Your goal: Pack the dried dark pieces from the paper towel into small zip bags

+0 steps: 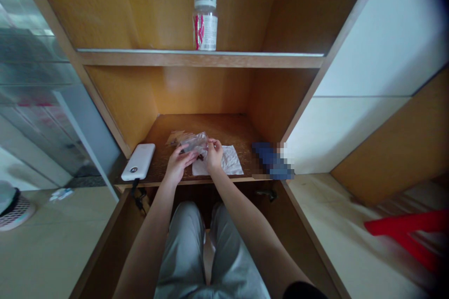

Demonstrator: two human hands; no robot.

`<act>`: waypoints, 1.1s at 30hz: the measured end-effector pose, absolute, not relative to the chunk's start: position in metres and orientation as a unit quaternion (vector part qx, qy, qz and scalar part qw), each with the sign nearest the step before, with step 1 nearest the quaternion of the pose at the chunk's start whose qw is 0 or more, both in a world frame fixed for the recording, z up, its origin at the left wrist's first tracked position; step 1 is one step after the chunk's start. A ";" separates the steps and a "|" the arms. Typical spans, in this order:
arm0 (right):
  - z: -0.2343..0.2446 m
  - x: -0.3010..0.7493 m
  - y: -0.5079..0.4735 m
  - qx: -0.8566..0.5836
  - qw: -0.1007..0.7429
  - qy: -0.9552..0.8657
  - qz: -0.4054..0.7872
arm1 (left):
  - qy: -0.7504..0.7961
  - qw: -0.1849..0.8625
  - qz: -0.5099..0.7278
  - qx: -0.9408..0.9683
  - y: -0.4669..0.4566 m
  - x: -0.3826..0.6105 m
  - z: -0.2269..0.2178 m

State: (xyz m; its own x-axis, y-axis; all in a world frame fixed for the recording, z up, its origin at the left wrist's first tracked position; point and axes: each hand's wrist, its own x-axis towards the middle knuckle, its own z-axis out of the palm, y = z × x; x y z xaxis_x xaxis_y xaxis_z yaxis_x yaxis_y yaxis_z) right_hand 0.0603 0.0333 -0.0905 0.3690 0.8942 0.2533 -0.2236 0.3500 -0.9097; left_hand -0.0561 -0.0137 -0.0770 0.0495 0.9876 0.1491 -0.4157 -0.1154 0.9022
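Note:
Between my two hands is a clear plastic bag (pixel 197 140), crinkled and see-through. My left hand (pixel 178 163) curls round its lower left side. With the fingertips pinched, my right hand (pixel 214 153) grips its right edge. Something small and dark shows near the left fingertips, too small to name. Under the hands a white tissue (pixel 231 160) lies spread on the brown wooden shelf (pixel 224 124). Another clear plastic piece (pixel 174 137) lies flat on the shelf, just left of the bag.
A white power bank (pixel 139 161) with a dark cable stands left on the shelf. To the right lies a dark blue item (pixel 271 159), partly pixelated. On the upper shelf stands a clear bottle (pixel 205 23) with a white lid. A red stool (pixel 403 226) is at right.

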 end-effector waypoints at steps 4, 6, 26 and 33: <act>-0.090 0.061 0.032 -0.430 0.711 -0.417 0.369 | 0.333 0.572 0.609 0.436 -0.013 -0.056 -0.078; -0.090 0.062 0.032 -0.433 0.710 -0.422 0.361 | 0.334 0.566 0.620 0.428 -0.012 -0.055 -0.077; -0.071 0.070 0.026 -0.320 0.692 -0.318 0.563 | 0.336 0.575 0.619 0.417 -0.012 -0.057 -0.074; -0.074 0.079 0.016 -0.309 0.678 -0.296 0.598 | 0.345 0.581 0.607 0.420 -0.015 -0.056 -0.070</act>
State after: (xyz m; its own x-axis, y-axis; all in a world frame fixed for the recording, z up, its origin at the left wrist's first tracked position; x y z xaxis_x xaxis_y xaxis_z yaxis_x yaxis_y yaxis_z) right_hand 0.0787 0.0160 -0.0741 0.1089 0.9935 0.0320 -0.6281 0.0937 -0.7724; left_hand -0.0562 -0.0145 -0.0704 0.0266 0.9937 0.1088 -0.4153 -0.0880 0.9054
